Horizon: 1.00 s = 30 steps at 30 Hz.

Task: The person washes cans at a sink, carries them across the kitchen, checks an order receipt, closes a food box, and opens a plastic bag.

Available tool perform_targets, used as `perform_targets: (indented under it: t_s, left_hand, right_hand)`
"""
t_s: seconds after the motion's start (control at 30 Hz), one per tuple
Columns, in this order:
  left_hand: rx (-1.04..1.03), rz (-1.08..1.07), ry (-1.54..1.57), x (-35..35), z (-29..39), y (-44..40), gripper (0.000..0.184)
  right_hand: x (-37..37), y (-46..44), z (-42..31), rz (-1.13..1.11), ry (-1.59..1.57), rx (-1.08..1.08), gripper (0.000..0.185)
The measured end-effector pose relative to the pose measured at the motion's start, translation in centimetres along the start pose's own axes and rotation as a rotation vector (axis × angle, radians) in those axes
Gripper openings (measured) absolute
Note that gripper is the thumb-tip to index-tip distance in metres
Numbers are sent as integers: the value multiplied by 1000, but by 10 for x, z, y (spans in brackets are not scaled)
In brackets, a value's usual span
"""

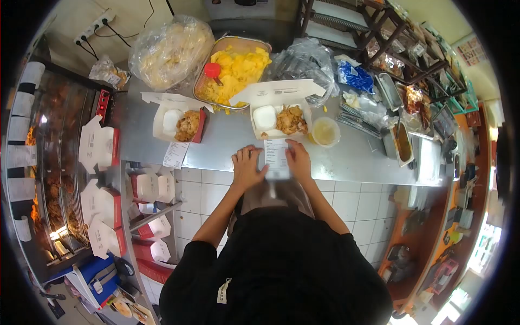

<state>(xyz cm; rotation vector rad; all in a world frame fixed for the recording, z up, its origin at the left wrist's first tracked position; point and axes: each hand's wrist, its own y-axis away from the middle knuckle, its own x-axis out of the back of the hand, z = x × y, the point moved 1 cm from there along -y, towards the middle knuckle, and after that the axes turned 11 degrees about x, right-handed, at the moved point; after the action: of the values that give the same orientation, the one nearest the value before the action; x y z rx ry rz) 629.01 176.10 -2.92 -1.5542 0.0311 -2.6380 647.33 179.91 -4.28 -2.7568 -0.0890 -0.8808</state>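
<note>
A white printed receipt point(275, 154) lies at the counter's front edge, below an open box point(281, 92) with fried chicken point(291, 119) and a white round portion point(265, 117). My left hand point(248, 167) rests on the counter left of the receipt, fingers apart, thumb at its edge. My right hand point(298, 161) lies along the receipt's right side, its fingertips touching the paper near the top. Another open chicken box point(161, 123) stands further left, with a second receipt point(176, 154) below it. A round tub of yellowish liquid point(325, 132) is right of the nearer box.
Behind the boxes are a tray of yellow food point(238, 67) with a red-handled scoop point(212, 70) and a large plastic bag point(172, 52). Metal containers point(398, 142) stand right. Several open boxes point(101, 203) and a lit food display point(59, 189) are left.
</note>
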Motion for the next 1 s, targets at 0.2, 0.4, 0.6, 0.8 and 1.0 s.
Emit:
perform_targets:
  t_s: [0.2, 0.4, 0.6, 0.8, 1.0]
  left_hand:
    - [5, 31, 61, -6, -6, -2, 53]
    - [-14, 1, 20, -5, -4, -2, 45]
    - [-17, 6, 24, -7, -3, -2, 40]
    - [-26, -1, 31, -4, -3, -2, 40]
    - [-75, 38, 29, -6, -3, -2, 41]
  right_hand:
    - [-17, -8, -21, -203, 81, 13, 15]
    - [-20, -16, -3, -52, 339, -86, 16]
    - [-23, 1, -3, -276, 331, 116, 16]
    - [-12, 2, -10, -200, 258, 143, 16]
    - [-11, -8, -3, -177, 354, -1, 15]
